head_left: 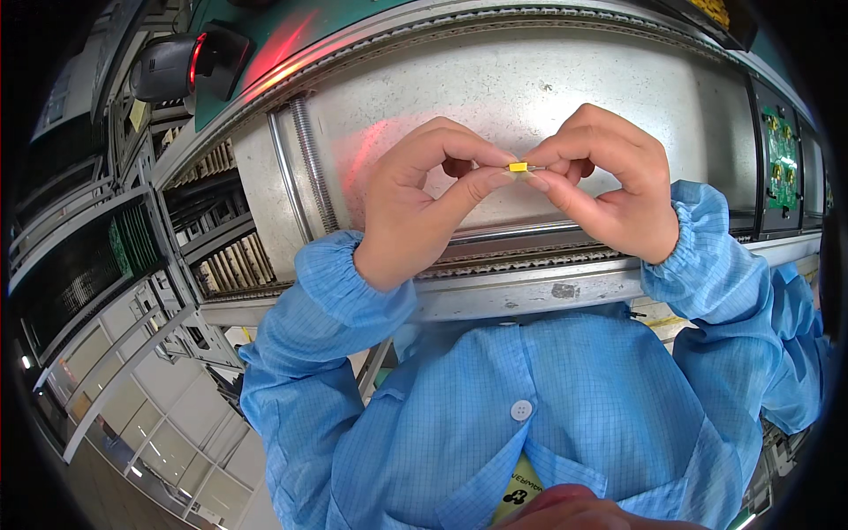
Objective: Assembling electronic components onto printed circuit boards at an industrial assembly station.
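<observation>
My left hand and my right hand meet in front of my chest, fingertips pinched together. Between thumbs and forefingers they hold a tiny yellow part, each hand gripping one end. Both wrists come out of the elastic cuffs of a light blue checked work coat. The hands hover above a grey metal conveyor bed.
A rail with a ribbed edge runs across below the hands. Green circuit boards sit on the conveyor at right. At left stand racks of slotted boards, a threaded rod and a red-lit device.
</observation>
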`<state>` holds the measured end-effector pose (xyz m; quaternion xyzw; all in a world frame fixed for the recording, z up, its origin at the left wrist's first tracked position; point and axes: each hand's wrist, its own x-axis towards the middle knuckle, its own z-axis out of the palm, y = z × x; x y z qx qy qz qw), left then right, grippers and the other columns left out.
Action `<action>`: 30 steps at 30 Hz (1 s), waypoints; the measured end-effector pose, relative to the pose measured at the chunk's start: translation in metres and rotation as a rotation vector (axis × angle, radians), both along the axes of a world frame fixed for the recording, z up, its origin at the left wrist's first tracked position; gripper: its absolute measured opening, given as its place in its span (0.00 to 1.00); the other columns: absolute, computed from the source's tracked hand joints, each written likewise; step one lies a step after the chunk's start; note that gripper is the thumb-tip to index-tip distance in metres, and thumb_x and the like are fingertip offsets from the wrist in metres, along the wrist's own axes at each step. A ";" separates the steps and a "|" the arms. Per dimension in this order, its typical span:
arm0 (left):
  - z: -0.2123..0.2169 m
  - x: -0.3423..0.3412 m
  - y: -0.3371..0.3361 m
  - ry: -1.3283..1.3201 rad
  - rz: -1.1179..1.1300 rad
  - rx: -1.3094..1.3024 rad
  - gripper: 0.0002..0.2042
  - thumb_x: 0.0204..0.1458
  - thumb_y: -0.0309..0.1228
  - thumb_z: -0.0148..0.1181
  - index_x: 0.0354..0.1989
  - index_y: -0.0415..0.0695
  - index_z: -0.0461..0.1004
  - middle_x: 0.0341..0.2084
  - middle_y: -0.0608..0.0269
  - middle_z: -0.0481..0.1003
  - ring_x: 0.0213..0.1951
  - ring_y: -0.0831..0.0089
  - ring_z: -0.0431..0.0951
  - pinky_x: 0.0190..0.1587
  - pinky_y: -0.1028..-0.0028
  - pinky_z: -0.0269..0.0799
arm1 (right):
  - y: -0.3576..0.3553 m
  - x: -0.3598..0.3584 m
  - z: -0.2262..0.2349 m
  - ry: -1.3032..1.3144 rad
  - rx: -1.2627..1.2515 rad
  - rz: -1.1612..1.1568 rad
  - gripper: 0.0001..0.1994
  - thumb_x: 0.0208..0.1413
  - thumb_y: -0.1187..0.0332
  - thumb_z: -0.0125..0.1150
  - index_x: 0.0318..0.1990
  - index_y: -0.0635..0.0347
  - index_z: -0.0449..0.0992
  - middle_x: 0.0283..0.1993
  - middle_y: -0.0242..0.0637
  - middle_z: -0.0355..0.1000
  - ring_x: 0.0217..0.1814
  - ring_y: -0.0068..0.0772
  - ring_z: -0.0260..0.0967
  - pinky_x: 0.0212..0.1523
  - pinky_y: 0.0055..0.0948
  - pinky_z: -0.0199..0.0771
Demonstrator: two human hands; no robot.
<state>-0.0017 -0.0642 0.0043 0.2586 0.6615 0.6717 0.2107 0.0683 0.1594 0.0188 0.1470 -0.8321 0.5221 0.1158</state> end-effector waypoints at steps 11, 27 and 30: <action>0.000 0.001 -0.001 -0.309 -0.078 -0.052 0.08 0.59 0.27 0.69 0.45 0.41 0.81 0.37 0.70 0.80 0.38 0.82 0.74 0.44 0.78 0.71 | 0.002 0.000 0.003 -0.032 0.002 0.012 0.07 0.54 0.78 0.71 0.41 0.62 0.84 0.30 0.33 0.74 0.29 0.20 0.71 0.28 0.20 0.71; 0.004 0.002 -0.002 -0.377 -0.094 -0.080 0.09 0.62 0.29 0.67 0.47 0.39 0.79 0.38 0.68 0.80 0.42 0.82 0.76 0.47 0.78 0.73 | 0.002 -0.001 0.006 -0.086 0.001 0.040 0.09 0.53 0.77 0.73 0.43 0.63 0.84 0.32 0.34 0.76 0.31 0.21 0.73 0.29 0.20 0.72; 0.003 0.003 -0.001 -0.227 -0.082 -0.070 0.09 0.61 0.29 0.68 0.46 0.39 0.81 0.37 0.69 0.81 0.40 0.81 0.76 0.46 0.77 0.73 | 0.003 -0.002 0.001 -0.030 -0.007 0.018 0.10 0.51 0.78 0.75 0.41 0.62 0.85 0.33 0.35 0.77 0.32 0.23 0.74 0.30 0.21 0.73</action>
